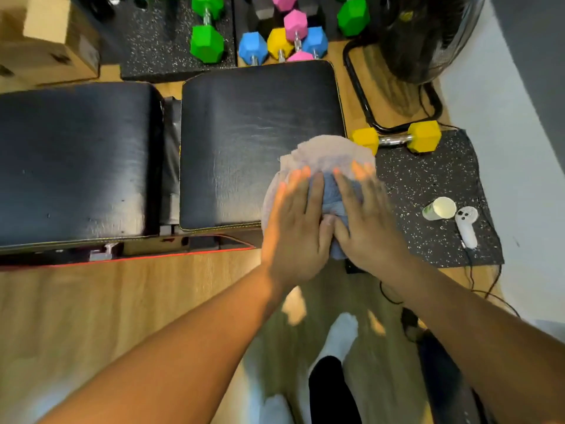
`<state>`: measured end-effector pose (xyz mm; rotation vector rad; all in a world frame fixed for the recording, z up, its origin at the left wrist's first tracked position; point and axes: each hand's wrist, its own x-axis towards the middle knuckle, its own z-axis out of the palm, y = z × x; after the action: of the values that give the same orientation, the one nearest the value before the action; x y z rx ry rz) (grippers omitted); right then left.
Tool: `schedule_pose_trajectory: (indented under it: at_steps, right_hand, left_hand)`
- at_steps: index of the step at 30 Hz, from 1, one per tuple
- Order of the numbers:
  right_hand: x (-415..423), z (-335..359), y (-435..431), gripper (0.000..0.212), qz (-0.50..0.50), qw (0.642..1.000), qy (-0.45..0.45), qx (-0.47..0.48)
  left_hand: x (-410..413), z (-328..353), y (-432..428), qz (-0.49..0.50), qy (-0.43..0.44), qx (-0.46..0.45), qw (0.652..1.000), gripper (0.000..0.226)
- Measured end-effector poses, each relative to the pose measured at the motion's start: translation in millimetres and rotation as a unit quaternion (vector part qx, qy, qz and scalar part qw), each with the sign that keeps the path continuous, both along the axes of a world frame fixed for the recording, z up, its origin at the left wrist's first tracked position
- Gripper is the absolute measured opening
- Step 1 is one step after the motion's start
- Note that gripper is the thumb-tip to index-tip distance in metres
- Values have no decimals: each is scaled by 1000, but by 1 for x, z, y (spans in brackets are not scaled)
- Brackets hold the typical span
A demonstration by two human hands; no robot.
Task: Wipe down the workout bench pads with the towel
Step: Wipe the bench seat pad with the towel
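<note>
Plainly, both hands lie flat on the towel (327,154), palms down. The left hand (293,221) has its fingers straight and a little spread, pointing toward 12 o'clock. The right hand (367,221) is just beside it at 3 o'clock, fingers likewise straight and pointing to about 11 o'clock. The two thumbs nearly meet over a blue fold of the cloth. Neither hand curls round the towel; both press on it.

The towel is one bunched heap, pale with a blue middle and blurred at its edges. It sits on the right pad (260,133) at that pad's 4 o'clock corner and spills over the near and right edges. Its longer run goes roughly from 12 to 6 o'clock.

Two black pads make up the surface, set end to end along a 9-to-3 o'clock line. The left pad (76,160) is at 9 o'clock, with a narrow gap between them.

At 3 o'clock of the towel is a speckled mat (428,185). On it are one yellow dumbbell (396,139), one paper cup (440,208) on its side and one white controller (466,224). More coloured dumbbells are clustered at 12 o'clock, cut off by the frame, so their count cannot be told.
</note>
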<state>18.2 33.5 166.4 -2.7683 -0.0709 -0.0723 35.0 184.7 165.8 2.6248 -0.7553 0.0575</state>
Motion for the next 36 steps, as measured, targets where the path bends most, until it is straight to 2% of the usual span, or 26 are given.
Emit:
schedule_pose_trajectory:
  at_steps: [4, 9, 13, 15, 18, 20, 22, 23, 26, 27, 31, 36]
  right_hand:
    - [-2, 4, 24, 94, 80, 992, -22, -94]
    - [16, 13, 79, 90, 132, 979, -41, -152]
    - [37, 9, 145, 92, 200, 966, -25, -161]
    - [51, 3, 189, 91, 231, 959, -32, -161]
    - [61, 1, 234, 100, 231, 954, 4, -189]
    - [63, 4, 239, 94, 225, 952, 9, -206]
    - [65, 8, 230, 88, 240, 950, -2, -197]
    - [64, 10, 220, 87, 248, 951, 0, -183]
    - [56, 15, 178, 77, 241, 962, 7, -126]
    - [56, 17, 162, 74, 230, 967, 10, -110]
    - [89, 21, 135, 70, 201, 976, 40, -67]
    - [170, 20, 130, 68, 208, 972, 66, -91]
  left_hand:
    - [-5, -21, 59, -37, -95, 92, 991, 69]
    - [-4, -27, 111, 19, -151, 117, 981, 59]
    - [-7, -31, 163, 123, -52, 188, 973, 71]
    - [-2, -31, 192, 163, 9, 189, 968, 76]
    - [6, -27, 219, 140, 64, 178, 972, 82]
    - [6, -22, 217, 132, 76, 167, 974, 84]
    - [3, -19, 206, 139, 71, 199, 968, 84]
    - [-1, -18, 200, 150, 72, 173, 971, 84]
    - [0, -8, 177, 142, 96, -12, 985, 85]
    - [5, -4, 167, 133, 105, -33, 985, 82]
    - [50, 6, 132, 157, 107, -39, 981, 78]
    - [129, 5, 114, 190, 96, 2, 977, 79]
